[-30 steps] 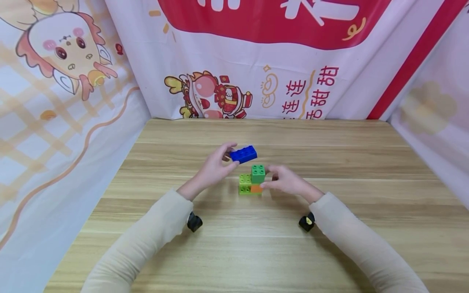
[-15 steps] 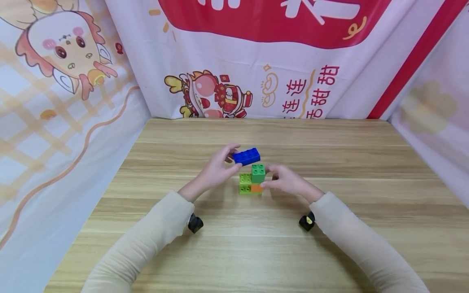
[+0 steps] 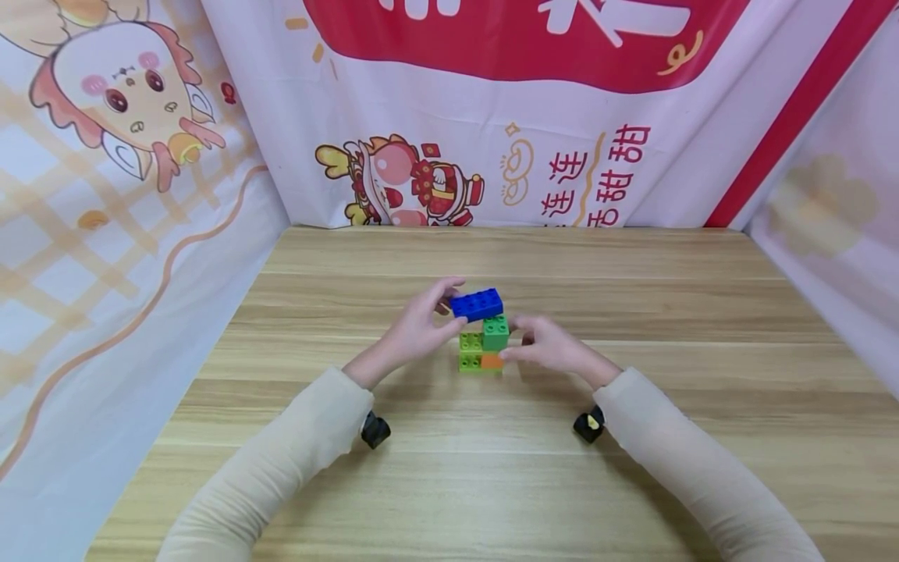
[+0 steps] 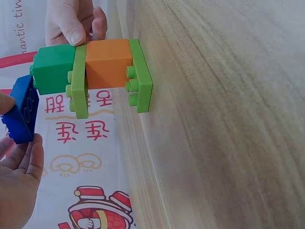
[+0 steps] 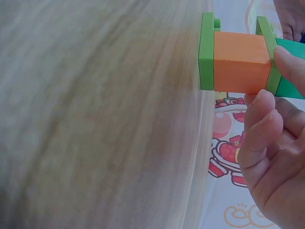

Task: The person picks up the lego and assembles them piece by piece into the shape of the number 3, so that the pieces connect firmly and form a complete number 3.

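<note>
In the head view my left hand (image 3: 419, 321) pinches a blue toy brick (image 3: 477, 304) by its left end, tilted over a small stack. The stack stands on the table: a light-green plate (image 4: 142, 78) at the bottom, an orange brick (image 4: 108, 64), a second light-green plate (image 4: 79, 90), and a green brick (image 3: 495, 334) on top at the right. My right hand (image 3: 551, 345) holds the stack from its right side, thumb at the upper plate. The left wrist view has the blue brick (image 4: 23, 110) close to the green brick's studs; whether they touch I cannot tell.
The wooden table (image 3: 449, 476) reaches back to a printed white and red cloth (image 3: 492, 109). More printed cloth (image 3: 126, 203) hangs along the left side. A black wrist camera (image 3: 375, 429) is strapped at the left sleeve, another wrist camera (image 3: 588, 425) at the right.
My left hand has moved the blue brick right and slightly nearer, from behind the stack's left to just over the green brick. The right hand and the stack stay practically still.
</note>
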Available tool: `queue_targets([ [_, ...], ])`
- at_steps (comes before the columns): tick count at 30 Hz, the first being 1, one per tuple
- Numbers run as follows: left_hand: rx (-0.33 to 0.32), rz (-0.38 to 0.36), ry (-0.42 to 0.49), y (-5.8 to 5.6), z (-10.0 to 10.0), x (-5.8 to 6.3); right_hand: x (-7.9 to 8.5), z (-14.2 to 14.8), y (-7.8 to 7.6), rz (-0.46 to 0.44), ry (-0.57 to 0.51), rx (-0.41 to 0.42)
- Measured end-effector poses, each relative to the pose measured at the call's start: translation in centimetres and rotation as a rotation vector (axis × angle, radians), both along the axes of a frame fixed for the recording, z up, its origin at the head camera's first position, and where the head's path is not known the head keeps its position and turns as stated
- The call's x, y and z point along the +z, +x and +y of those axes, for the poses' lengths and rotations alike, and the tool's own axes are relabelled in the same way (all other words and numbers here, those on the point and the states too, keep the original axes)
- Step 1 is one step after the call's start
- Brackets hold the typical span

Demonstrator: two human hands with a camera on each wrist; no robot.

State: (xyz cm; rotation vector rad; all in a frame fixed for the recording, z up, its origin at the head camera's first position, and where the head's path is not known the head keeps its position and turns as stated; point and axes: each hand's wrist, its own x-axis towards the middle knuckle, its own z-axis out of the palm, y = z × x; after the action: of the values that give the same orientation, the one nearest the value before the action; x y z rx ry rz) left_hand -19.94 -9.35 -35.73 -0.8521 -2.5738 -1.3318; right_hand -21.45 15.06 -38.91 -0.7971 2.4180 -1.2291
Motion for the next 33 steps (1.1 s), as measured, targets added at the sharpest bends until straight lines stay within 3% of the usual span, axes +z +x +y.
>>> queue_targets([
  [22, -0.072, 0.055, -0.035, 0.24, -0.08, -0.27, -0.05, 0.00, -0.04, 0.006, -0.002, 0.013],
  [33, -0.141, 0.088, -0.046, 0.36, -0.01, -0.07, 0.26, -0.07, 0.21, -0.004, -0.023, 0.014],
])
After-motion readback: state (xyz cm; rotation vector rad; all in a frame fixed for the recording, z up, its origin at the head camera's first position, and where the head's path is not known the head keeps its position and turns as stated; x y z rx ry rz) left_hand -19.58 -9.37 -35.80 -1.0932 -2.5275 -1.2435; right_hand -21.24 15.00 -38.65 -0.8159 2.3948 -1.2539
